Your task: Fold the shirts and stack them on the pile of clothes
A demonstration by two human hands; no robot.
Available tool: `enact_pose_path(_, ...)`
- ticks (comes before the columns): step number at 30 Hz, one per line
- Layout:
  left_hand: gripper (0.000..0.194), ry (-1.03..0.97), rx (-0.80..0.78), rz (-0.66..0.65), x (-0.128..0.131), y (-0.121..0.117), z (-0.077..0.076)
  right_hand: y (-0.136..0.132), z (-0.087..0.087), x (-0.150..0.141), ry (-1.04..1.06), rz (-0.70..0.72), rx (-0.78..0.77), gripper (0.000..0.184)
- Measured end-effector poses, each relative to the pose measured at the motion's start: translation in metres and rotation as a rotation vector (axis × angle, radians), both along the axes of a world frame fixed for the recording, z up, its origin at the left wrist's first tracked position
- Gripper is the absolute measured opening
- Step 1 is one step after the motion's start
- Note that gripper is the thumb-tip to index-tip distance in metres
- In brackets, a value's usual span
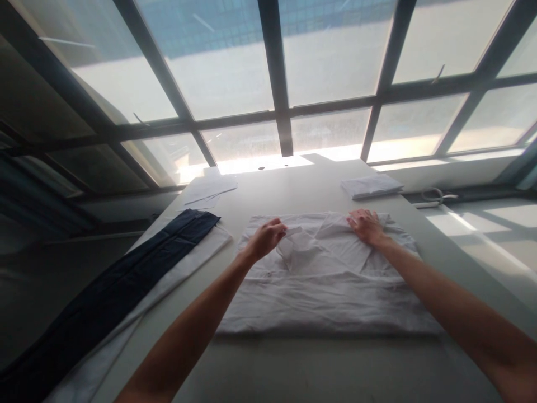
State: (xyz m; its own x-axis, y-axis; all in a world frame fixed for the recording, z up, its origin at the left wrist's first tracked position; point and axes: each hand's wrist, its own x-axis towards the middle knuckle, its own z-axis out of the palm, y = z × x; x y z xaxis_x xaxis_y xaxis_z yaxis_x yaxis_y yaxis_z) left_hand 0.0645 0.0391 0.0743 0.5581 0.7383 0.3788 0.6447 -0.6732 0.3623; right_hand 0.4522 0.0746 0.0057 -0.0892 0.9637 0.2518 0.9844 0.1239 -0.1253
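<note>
Left fingers (277,224) pinch folded, wrinkled white cloth (327,302) | right fingers (364,215) unclenched, resting on it

The scene is backlit by strong daylight admitted through the large windows (327,61), whose frames (282,78) are reduced to near-black silhouettes. Along the far edge of the white table (289,193), detail is washed out by glare, and contrast is softened by a faint haze. Shallow grey shadows are laid along the folds of the white garment (327,305), and its fine texture is slightly smeared. The left side is sunk in gloom, while bright sunlit patches are cast across the floor (512,240) at right. Shapes are stretched toward the edges.
</note>
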Motion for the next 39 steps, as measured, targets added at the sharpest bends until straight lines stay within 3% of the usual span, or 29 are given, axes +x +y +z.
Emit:
enact_pose_path(4, 0.031, 0.096, 0.064, -0.113, -0.001, -0.034, -0.017, -0.003, -0.006, -0.001, -0.001, -0.001, 0.038, 0.043)
enact_pose_path(7, 0.028, 0.105, -0.002, -0.218, -0.004, -0.050, -0.031, -0.003, -0.008, 0.001, 0.012, 0.034, 0.061, 0.046)
enact_pose_path(9, 0.024, 0.079, -0.062, -0.259, -0.006, -0.055, -0.033, -0.002, -0.007, 0.002, 0.025, 0.052, 0.059, 0.046)
enact_pose_path(13, 0.033, 0.012, 0.003, -0.057, 0.001, -0.051, -0.028, -0.002, -0.006, 0.002, 0.060, 0.045, 0.035, 0.043)
enact_pose_path(15, 0.042, 0.076, 0.028, 0.003, 0.010, -0.047, -0.032, -0.002, -0.006, 0.000, 0.073, 0.048, 0.033, 0.043)
enact_pose_path(20, 0.061, 0.372, -0.102, -0.082, 0.031, -0.048, -0.052, -0.001, -0.007, -0.003, 0.077, 0.070, 0.025, 0.044)
enact_pose_path(24, 0.065, 0.406, -0.125, -0.056, 0.041, -0.047, -0.050, -0.001, -0.004, -0.007, 0.085, 0.121, 0.062, 0.047)
enact_pose_path(29, 0.067, 0.362, -0.062, -0.058, 0.064, -0.042, -0.053, -0.011, 0.003, -0.037, 0.089, 0.236, 0.076, 0.050)
enact_pose_path(35, 0.070, 0.348, -0.038, -0.056, 0.072, -0.043, -0.069, -0.036, 0.010, -0.093, 0.164, 0.517, 0.116, 0.045)
enact_pose_path(39, 0.056, 0.236, -0.010, -0.034, 0.064, -0.045, -0.072, -0.033, 0.004, -0.114, 0.211, 0.517, 0.072, 0.048)
